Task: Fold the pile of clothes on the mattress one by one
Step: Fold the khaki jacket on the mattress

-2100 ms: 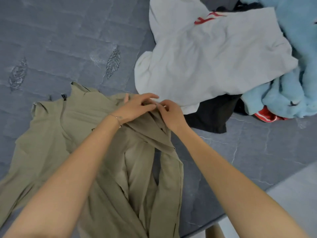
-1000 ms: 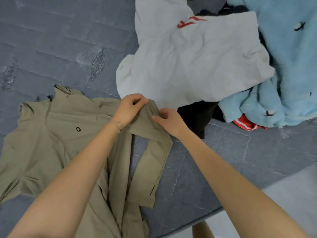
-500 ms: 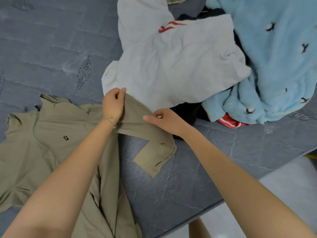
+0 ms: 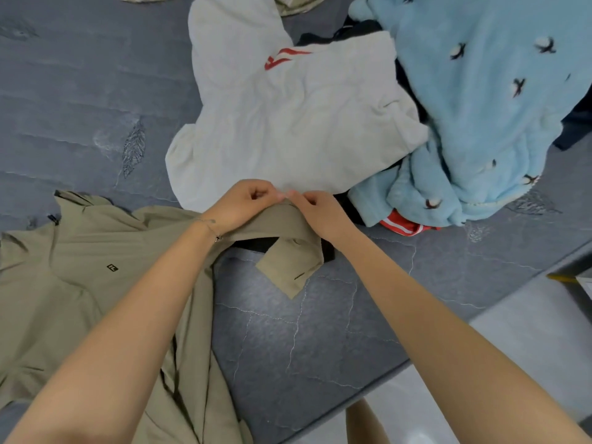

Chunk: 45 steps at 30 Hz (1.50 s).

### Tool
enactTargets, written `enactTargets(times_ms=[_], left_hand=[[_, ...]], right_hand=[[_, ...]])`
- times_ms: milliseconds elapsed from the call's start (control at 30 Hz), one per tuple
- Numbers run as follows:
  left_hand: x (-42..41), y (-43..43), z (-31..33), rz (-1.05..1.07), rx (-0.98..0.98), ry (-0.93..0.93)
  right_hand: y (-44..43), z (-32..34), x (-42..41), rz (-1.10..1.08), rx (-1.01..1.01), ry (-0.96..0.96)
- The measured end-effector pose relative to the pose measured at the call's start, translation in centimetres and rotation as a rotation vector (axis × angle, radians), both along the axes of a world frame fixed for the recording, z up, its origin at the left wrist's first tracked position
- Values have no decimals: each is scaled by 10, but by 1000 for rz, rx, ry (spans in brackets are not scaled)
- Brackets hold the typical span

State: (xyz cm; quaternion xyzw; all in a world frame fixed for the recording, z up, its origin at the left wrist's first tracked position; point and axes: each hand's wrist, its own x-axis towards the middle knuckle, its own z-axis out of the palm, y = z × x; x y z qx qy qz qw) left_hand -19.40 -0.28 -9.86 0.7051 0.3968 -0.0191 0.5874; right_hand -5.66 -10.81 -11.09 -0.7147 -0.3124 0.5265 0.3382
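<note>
Gripping the sleeve [image 4: 288,267] of the khaki shirt [image 4: 80,283] with both hands: left hand [image 4: 243,203] and right hand [image 4: 317,213] curling fingers round its upper fold, knuckles almost touching. Lying spread on the grey mattress [image 4: 304,331], body to the left. Lying just beyond the hands: white top [image 4: 288,123], blue fleece [image 4: 480,107].

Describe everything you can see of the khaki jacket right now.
The khaki jacket looks like thin, smooth woven cloth with a collar and a small dark chest logo. Its body lies spread on the grey mattress, left of the pile. One sleeve stretches right, lifted where the left hand and right hand pinch it side by side; its cuff droops onto the mattress, partly over a black garment.
</note>
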Motion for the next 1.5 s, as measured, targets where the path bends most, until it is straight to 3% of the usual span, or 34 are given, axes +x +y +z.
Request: enactTargets(times_ms=[133, 200, 300, 400, 500, 667, 800, 933, 1100, 1200, 1500], left_hand=[[-3, 8, -6, 176, 76, -8], [-2, 9, -9, 254, 122, 6], [4, 4, -9, 334, 203, 3], [14, -1, -7, 325, 204, 29], [31, -12, -5, 171, 94, 102], [70, -31, 8, -71, 42, 118], [84, -33, 18, 95, 45, -75], [86, -31, 17, 228, 126, -104], [97, -27, 12, 472, 211, -144], [107, -30, 10, 454, 283, -85], [102, -43, -13, 477, 461, -74]], right_hand=[[-23, 3, 14, 207, -72, 153], [-33, -1, 24, 292, -114, 116], [-38, -4, 46, 181, -128, -130], [-36, 2, 67, -3, -6, -352], [-33, 14, 81, -75, 87, -358], [-35, 27, 93, 86, 132, -451], [-47, 30, 108, 111, 20, -517], [-58, 24, 127, 107, -120, -551], [-59, 32, 144, -44, -20, -423], [-50, 41, 157, -190, 68, -427], [-28, 12, 166, -131, -38, -661]])
